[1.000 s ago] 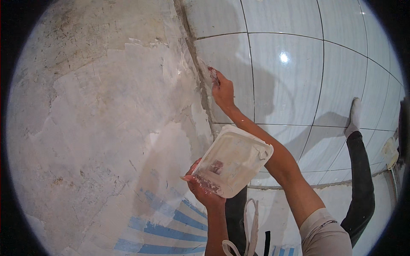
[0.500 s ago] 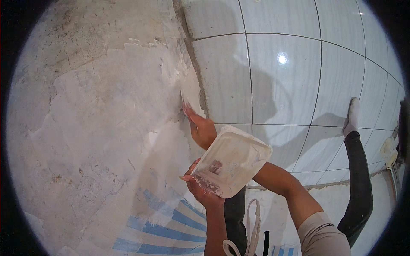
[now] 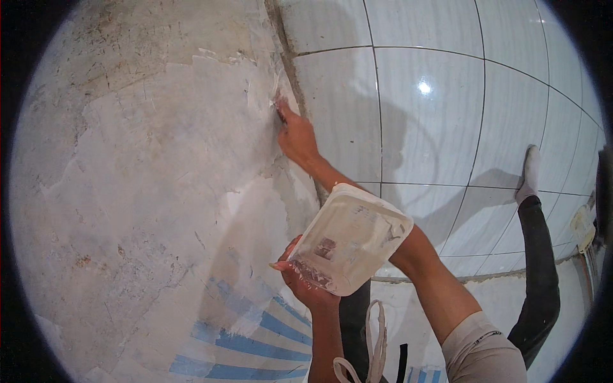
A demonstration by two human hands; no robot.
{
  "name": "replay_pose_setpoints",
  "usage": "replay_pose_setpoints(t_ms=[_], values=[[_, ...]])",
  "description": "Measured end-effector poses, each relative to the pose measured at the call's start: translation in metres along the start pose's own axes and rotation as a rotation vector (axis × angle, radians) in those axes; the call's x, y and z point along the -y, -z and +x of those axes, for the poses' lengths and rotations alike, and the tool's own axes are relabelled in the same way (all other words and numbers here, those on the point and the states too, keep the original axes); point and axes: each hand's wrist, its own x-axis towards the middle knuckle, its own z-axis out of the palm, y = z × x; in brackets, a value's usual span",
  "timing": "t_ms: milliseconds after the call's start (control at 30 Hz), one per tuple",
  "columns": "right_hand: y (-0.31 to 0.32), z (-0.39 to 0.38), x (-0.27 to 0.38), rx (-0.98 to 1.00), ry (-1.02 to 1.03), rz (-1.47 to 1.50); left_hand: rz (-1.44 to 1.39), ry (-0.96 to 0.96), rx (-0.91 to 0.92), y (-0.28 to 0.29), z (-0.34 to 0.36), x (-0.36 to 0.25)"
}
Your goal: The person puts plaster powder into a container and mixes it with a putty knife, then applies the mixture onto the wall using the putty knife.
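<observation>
With its fingers wrapped round the edge of a translucent off-white plastic tub [image 3: 351, 236], my left hand [image 3: 310, 284] holds it tilted at the lower middle; pale residue smears its inside. My right hand [image 3: 295, 134] is closed on a scraper [image 3: 282, 102], partly hidden by the fingers, against the patchy pale plastered surface [image 3: 159, 159], beside the rough seam along the glossy white tiles [image 3: 431, 121]. My right forearm passes behind the tub.
At the right, a leg in dark trousers [image 3: 539, 268] ends in a white-socked foot [image 3: 530, 166] on the tiles. A pale, unclear object [image 3: 581, 226] stands at the far right edge. Blue stripes [image 3: 242, 338] mark the lower plaster, and light cord loops [image 3: 377, 325] hang near my body.
My right hand moved from the seam down and left across the plaster, then back up along the edge. My left hand and the tub stay nearly in place.
</observation>
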Motion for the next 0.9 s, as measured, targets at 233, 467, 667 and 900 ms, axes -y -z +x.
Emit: replay_pose_setpoints(t_ms=[233,467,667,900], values=[[0.031,-0.056,0.025,0.187,0.018,0.132,0.037,0.011,-0.005,-0.006,-0.001,0.000],[0.047,-0.049,0.012,-0.031,-0.006,0.200,0.043,-0.023,-0.030,-0.013,-0.003,0.001],[0.033,0.024,-0.039,-0.118,-0.023,0.118,0.004,-0.066,0.018,-0.015,-0.003,0.009],[0.027,-0.037,-0.022,0.044,0.120,0.128,-0.060,-0.026,-0.034,-0.019,-0.005,0.004]])
